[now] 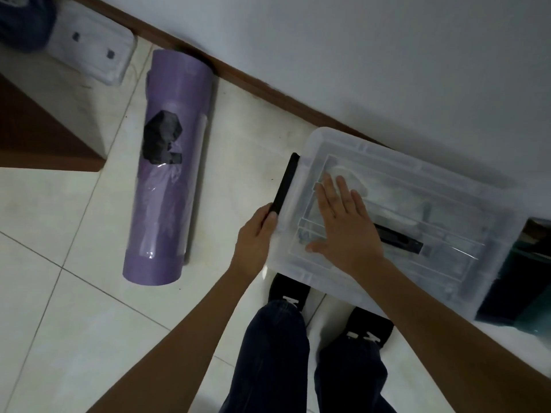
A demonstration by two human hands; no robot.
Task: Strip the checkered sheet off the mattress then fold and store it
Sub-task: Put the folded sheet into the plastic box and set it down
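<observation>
The floor (pixel 74 293) is pale shiny tiles, and a white wall (pixel 387 55) with a brown strip (pixel 238 79) at the bottom runs behind. A clear plastic box (pixel 465 263) sits by the wall at 3 o'clock, lid on. The right hand (pixel 343 225) lies flat and open on the lid. The left hand (pixel 256 234) grips the black latch (pixel 286 183) at the box's end. Something pale shows blurry inside; I cannot tell if it is the sheet. A purple rolled mat (pixel 170 168) lies at 10 o'clock.

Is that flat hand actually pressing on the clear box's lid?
Touching. The head view shows the right hand lying palm-down, fingers spread, flat on the clear lid with no gap.
</observation>
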